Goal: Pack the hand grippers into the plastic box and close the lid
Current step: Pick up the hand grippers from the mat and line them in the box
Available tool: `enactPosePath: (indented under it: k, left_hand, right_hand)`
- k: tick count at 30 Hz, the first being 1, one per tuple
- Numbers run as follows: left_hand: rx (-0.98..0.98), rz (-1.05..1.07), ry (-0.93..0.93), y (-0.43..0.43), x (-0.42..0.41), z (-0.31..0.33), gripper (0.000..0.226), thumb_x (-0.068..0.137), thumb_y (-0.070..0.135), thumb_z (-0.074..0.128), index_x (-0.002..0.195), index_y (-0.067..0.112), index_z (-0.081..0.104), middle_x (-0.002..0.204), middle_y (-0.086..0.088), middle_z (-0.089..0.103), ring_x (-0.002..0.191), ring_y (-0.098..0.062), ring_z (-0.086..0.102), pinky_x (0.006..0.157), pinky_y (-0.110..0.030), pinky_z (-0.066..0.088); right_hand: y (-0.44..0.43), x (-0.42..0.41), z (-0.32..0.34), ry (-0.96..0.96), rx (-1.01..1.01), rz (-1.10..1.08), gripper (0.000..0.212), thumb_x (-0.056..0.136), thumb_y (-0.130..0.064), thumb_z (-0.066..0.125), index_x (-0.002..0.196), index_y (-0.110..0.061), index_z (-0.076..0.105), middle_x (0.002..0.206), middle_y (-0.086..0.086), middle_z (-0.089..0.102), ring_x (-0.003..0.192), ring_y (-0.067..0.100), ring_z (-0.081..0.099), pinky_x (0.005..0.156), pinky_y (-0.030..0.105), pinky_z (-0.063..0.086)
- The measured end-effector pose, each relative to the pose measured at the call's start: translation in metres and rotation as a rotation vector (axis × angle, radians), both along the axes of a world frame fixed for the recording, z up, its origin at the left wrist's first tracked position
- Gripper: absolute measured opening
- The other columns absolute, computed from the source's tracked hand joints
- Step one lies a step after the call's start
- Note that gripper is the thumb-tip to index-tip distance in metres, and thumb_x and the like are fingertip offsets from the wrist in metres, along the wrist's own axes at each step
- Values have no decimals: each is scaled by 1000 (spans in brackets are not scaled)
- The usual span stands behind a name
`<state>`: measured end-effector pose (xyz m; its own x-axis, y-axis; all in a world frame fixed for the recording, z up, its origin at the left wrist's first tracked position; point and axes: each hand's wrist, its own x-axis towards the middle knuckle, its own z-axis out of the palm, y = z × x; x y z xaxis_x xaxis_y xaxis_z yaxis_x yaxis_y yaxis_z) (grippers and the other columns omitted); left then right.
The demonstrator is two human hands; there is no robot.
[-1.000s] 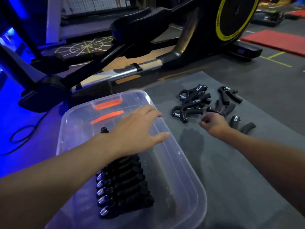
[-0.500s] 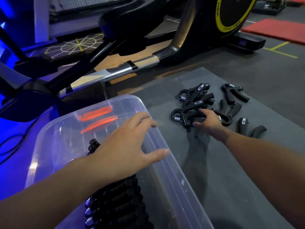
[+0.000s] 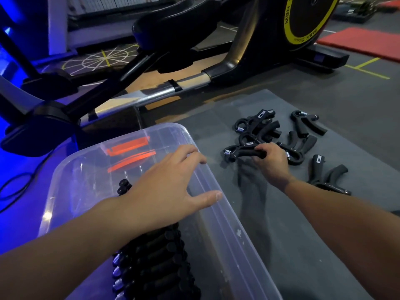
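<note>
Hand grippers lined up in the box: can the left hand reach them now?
Probably yes. The left hand hovers spread over the open plastic box, and the row of hand grippers lies uncovered right under its wrist.

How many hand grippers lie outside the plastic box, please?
6 grippers on the mat: three piled, the nearest in the right hand; one behind that hand; two farther right. Others may be hidden.

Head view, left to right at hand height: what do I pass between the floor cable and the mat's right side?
Black cable → left hand over the plastic box → hand gripper in the right hand's grip → right hand → lone hand gripper.
</note>
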<state>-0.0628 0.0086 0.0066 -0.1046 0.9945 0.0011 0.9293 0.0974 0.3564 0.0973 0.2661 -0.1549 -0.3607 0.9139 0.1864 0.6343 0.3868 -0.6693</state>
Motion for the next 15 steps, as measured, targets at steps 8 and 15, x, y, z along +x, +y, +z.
enactPosePath:
  k: [8,15]
  left_hand:
    - [-15,5,21,-6,-4,11,66,76,77,47,130,38,45,137,24,37,126,0,36,104,-33,39]
    - [88,48,-24,-20,-9,26,57,78,69,55,124,37,49,127,21,47,113,-1,44,95,-29,44]
  right_hand:
    - [-13,2,40,19,126,9,19,79,-22,74,96,-13,70,93,5,66,89,23,59,79,29,44]
    - [-37,6,106,131,137,-49,17,76,-22,78,91,-15,72,81,1,63,82,22,61,76,30,48]
